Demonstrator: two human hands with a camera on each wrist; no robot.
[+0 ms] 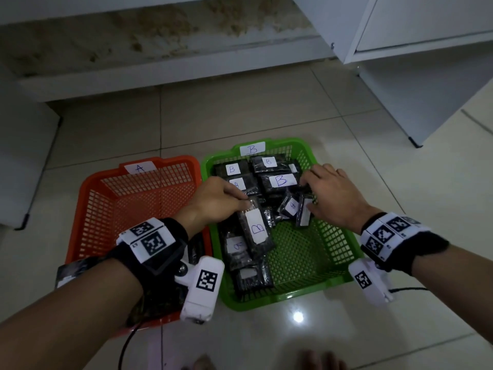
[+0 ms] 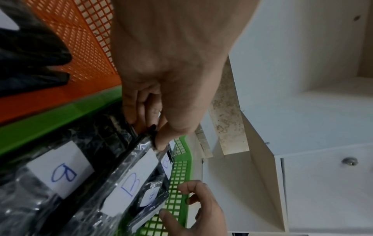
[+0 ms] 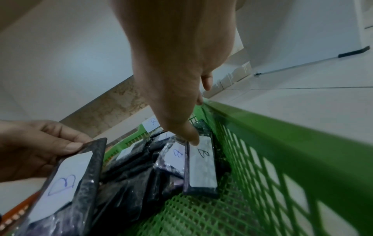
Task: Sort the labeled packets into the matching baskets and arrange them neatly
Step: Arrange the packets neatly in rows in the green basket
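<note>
An orange basket (image 1: 88,182) tagged A and a green basket (image 1: 293,296) tagged B sit side by side on the tiled floor. Several black packets with white B labels lie in the green basket. My left hand (image 1: 241,201) pinches the far end of one long B packet (image 1: 256,231) between thumb and fingers (image 2: 161,143), holding it tilted over the basket's left half. My right hand (image 1: 309,194) hovers over the right-hand packets. Its straight thumb (image 3: 192,137) touches the label of a packet standing on edge (image 3: 201,167). Its other fingers hold nothing.
Dark packets (image 2: 30,63) lie at the orange basket's near end, partly under my left forearm. White cabinets (image 1: 413,36) and a low shelf edge (image 1: 160,73) stand behind the baskets. A black cable (image 1: 125,348) trails on the floor, and toes (image 1: 320,361) show at the bottom.
</note>
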